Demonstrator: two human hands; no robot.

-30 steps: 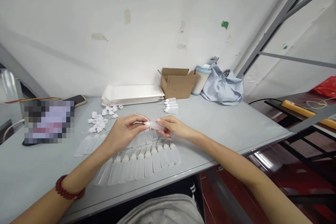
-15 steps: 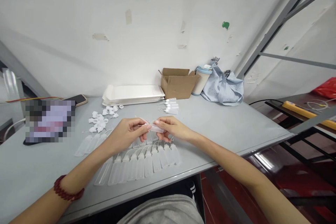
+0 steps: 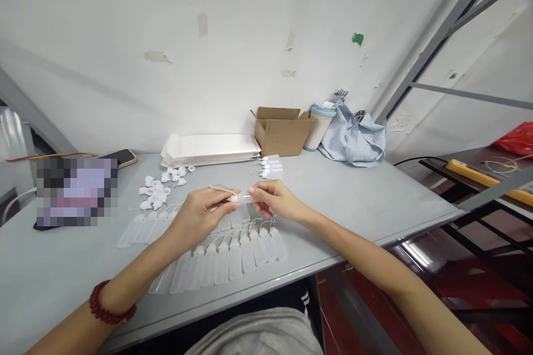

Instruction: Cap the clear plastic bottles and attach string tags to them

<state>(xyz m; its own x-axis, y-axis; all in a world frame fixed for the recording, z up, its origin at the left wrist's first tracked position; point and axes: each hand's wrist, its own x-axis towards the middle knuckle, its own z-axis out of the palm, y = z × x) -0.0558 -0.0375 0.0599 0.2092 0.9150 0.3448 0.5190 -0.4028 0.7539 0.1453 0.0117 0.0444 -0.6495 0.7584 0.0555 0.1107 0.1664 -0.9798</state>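
Both my hands meet above the grey table, holding one small translucent squeeze bottle sideways between them. My right hand grips the bottle's body with closed fingers. My left hand pinches the white cap end, where a thin tether strap curves up. Right below my hands lies a row of several capped bottles side by side. More empty bottles lie to the left.
Loose white caps lie left of centre. A stack of white bags, a cardboard box, a cup, a blue cloth bag and a few finished bottles sit near the wall. A phone lies far left.
My hands have shifted slightly while working the cap end of the bottle; the bottle stays held between them at about the same spot.
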